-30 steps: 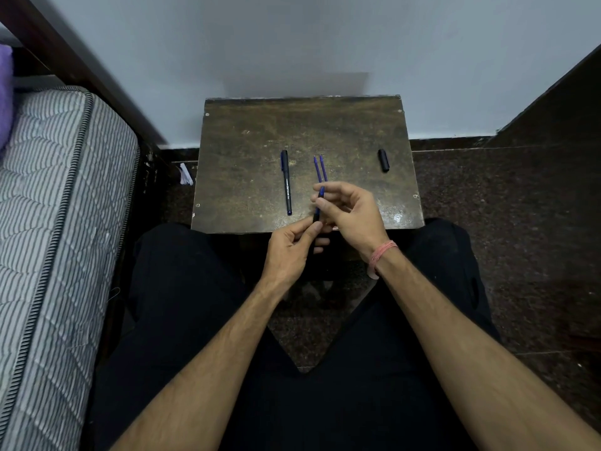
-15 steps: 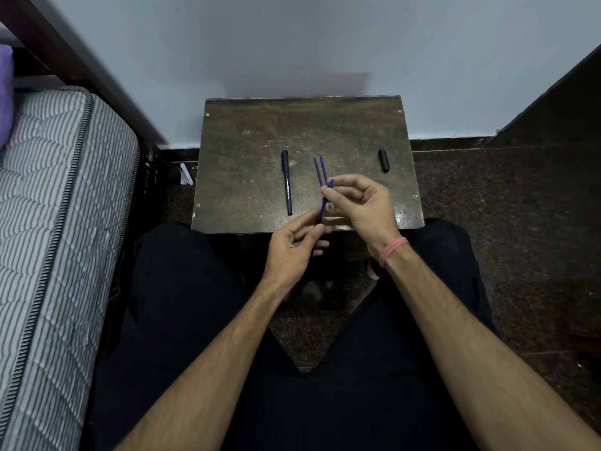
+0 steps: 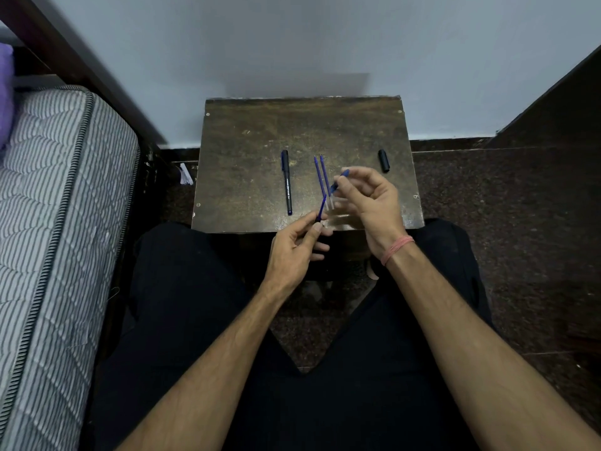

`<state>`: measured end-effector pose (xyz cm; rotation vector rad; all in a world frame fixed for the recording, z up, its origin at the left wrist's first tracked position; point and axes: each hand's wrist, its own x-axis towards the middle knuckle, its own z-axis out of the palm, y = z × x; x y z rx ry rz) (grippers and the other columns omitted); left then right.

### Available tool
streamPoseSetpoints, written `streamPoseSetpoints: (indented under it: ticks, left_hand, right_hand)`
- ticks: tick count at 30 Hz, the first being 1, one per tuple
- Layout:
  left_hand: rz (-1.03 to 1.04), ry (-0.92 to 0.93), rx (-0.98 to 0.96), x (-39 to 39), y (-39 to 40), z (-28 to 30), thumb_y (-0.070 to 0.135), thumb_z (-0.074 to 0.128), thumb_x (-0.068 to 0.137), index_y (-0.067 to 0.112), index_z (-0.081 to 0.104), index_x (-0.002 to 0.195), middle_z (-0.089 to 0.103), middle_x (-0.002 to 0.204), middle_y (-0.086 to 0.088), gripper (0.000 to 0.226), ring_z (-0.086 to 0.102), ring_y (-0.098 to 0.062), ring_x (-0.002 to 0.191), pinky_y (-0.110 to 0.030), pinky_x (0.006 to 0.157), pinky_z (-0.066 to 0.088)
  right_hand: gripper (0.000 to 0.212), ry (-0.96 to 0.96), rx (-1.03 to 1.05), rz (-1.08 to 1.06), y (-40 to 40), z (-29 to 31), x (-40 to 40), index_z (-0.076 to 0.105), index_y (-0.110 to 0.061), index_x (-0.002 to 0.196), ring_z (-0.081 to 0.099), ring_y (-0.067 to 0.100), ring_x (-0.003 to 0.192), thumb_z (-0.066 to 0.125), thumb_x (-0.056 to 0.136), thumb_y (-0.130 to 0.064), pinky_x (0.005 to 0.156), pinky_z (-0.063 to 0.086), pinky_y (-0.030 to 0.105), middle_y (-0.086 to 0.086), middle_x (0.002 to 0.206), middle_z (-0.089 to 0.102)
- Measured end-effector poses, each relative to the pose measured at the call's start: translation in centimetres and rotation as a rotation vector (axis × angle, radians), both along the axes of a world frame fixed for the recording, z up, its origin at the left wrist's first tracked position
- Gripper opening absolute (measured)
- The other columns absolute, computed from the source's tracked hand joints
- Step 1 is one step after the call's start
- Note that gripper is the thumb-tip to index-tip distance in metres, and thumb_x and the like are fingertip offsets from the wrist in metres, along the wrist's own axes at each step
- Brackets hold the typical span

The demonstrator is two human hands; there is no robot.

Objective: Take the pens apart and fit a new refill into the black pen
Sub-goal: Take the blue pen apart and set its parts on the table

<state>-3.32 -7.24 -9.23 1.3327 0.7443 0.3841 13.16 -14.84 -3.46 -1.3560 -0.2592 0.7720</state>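
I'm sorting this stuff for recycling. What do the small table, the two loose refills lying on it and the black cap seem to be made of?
Small table: looks like dark, worn wood or laminate board, with a scuffed, patchy, slightly glossy top and screws at the corners.
Two loose refills: probably thin plastic tubes, blue along most of their length and pale, see-through at the near ends.
Black cap: likely moulded plastic, uniformly black with a faint sheen.

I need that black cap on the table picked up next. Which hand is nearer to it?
Right. The right hand is just below and left of the black cap; the left hand is farther left, at the table's near edge.
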Motion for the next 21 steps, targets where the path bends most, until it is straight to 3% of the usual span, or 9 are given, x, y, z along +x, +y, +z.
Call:
streamPoseSetpoints:
  ticks: [2, 4, 7, 9, 13, 16, 21]
  left_hand:
    - [-0.005, 0.006, 0.003, -0.1, 0.1, 0.0, 0.023, 0.060, 0.117, 0.026, 0.075, 0.141, 0.085, 0.114, -0.006, 0.028, 0.080, -0.012, 0.085, -0.035, 0.078, 0.069]
    - [-0.006, 0.016, -0.001, -0.1, 0.2, 0.0, 0.023, 0.060, 0.118, 0.022, 0.075, 0.142, 0.085, 0.116, -0.006, 0.028, 0.080, -0.014, 0.087, -0.038, 0.080, 0.070]
    - [-0.009, 0.026, 0.000, -0.2, 0.3, 0.0, 0.024, 0.061, 0.118, 0.020, 0.074, 0.143, 0.085, 0.117, -0.007, 0.029, 0.080, -0.016, 0.089, -0.042, 0.082, 0.070]
    - [-0.014, 0.022, 0.002, -0.2, 0.3, 0.0, 0.025, 0.062, 0.117, 0.020, 0.074, 0.144, 0.085, 0.116, -0.005, 0.029, 0.081, -0.015, 0.089, -0.040, 0.082, 0.070]
    - [-0.013, 0.015, -0.007, -0.2, 0.3, 0.0, 0.025, 0.062, 0.117, 0.024, 0.075, 0.141, 0.086, 0.116, -0.004, 0.027, 0.081, -0.014, 0.089, -0.038, 0.081, 0.069]
    - [-0.011, 0.016, -0.002, -0.2, 0.3, 0.0, 0.025, 0.062, 0.117, 0.023, 0.075, 0.142, 0.086, 0.115, -0.004, 0.028, 0.081, -0.014, 0.089, -0.038, 0.081, 0.070]
    - [-0.020, 0.008, 0.013, -0.2, 0.3, 0.1, 0.025, 0.062, 0.117, 0.027, 0.075, 0.141, 0.086, 0.116, -0.003, 0.027, 0.081, -0.013, 0.089, -0.035, 0.081, 0.070]
  right_hand:
    - [0.022, -0.007, -0.004, -0.067, -0.4, 0.2, 0.8, 0.077, -0.011, 0.118, 0.078, 0.019, 0.080, 0.084, 0.097, -0.012, 0.065, 0.067, 0.037, 0.008, 0.101, 0.084]
    - [0.024, -0.050, -0.045, -0.142, -1.0, 0.3, 1.8, 0.079, -0.016, 0.117, 0.080, 0.016, 0.076, 0.087, 0.094, -0.016, 0.057, 0.065, 0.032, 0.007, 0.099, 0.085]
    - [0.028, -0.208, -0.178, -0.274, -2.1, 0.0, 3.8, 0.078, -0.016, 0.109, 0.084, 0.022, 0.082, 0.095, 0.086, -0.020, 0.067, 0.067, 0.037, 0.008, 0.092, 0.085]
    - [0.022, -0.376, -0.336, -0.341, -2.8, -0.4, 5.1, 0.080, -0.021, 0.096, 0.084, 0.016, 0.080, 0.097, 0.083, -0.028, 0.074, 0.068, 0.035, 0.000, 0.084, 0.084]
    - [0.016, -0.603, -0.638, -0.381, -3.3, -0.8, 6.1, 0.080, -0.033, 0.082, 0.075, -0.006, 0.073, 0.092, 0.079, -0.044, 0.078, 0.057, 0.010, -0.020, 0.072, 0.077]
    - [0.016, -0.657, -0.785, -0.340, -2.8, -1.0, 5.9, 0.080, -0.034, 0.082, 0.071, -0.006, 0.076, 0.091, 0.080, -0.045, 0.077, 0.048, 0.014, -0.022, 0.071, 0.074]
    - [0.021, -0.668, -0.849, -0.307, -2.4, -0.8, 5.7, 0.080, -0.030, 0.086, 0.072, 0.000, 0.080, 0.096, 0.079, -0.041, 0.083, 0.049, 0.024, -0.019, 0.076, 0.074]
